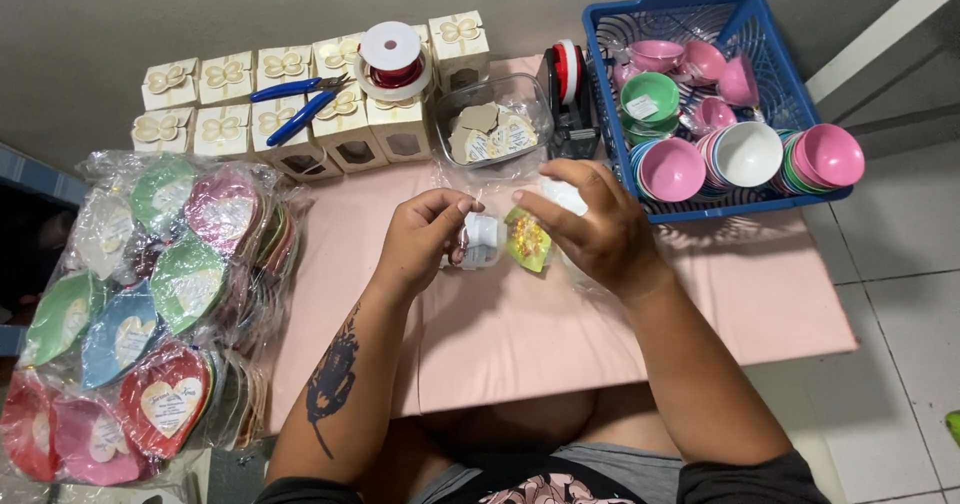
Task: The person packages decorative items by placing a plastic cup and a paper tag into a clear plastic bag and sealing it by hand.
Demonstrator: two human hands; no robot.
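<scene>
My left hand [422,236] is closed on a small white bundle with a clear wrap [481,241] over the pink table [520,334]. My right hand [590,224] pinches a small green packet with yellow and orange bits [527,239] and some clear plastic under the palm. The two hands meet at the table's middle, just in front of a clear tub of heart-shaped paper tags [490,129].
A blue basket [760,24] of pink, white and green small bowls stands at the right. White gift boxes [225,114] line the back, with blue pliers [295,104] and a red ribbon spool [393,59] on them. A tape dispenser [568,99] sits beside the basket. Wrapped coloured heart dishes [150,314] pile at left.
</scene>
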